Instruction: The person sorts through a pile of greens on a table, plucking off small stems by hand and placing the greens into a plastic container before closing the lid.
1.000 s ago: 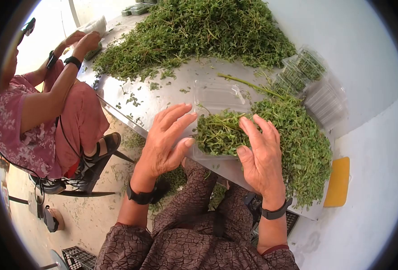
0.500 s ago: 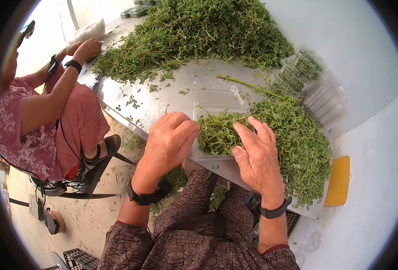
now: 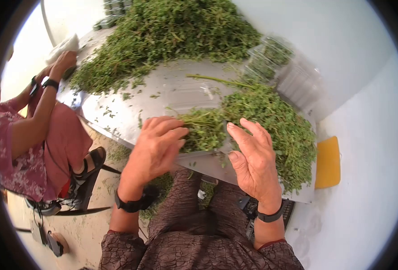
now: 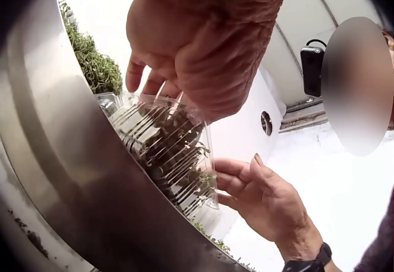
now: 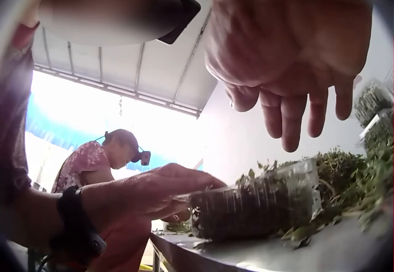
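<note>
A clear plastic clamshell container [image 5: 252, 207] full of leafy green stems [image 3: 203, 132] sits near the front edge of the metal table, its lid [image 3: 194, 93] folded back. My left hand [image 3: 156, 144] is at the container's left end, with relaxed fingers over the rim and the leaves' edge. Palm down in the right wrist view, my right hand [image 5: 292, 69] hangs above the container with its fingers spread and nothing in them. From the head view, this hand lies just right of the container, beside a smaller heap of greens [image 3: 280, 130].
A large mound of greens [image 3: 172, 36] covers the table's back. Filled clear containers [image 3: 271, 56] and stacked empty ones [image 3: 300, 85] stand at right by the wall. A long stem [image 3: 217, 81] lies behind the lid. Another person [image 3: 32, 139] sits at left. A yellow board [image 3: 328, 162] is at right.
My left hand's pinched fingers at the container's left rim have loosened and spread over its edge. My right hand stays raised beside it. The head view has shifted, moving the table scene leftward.
</note>
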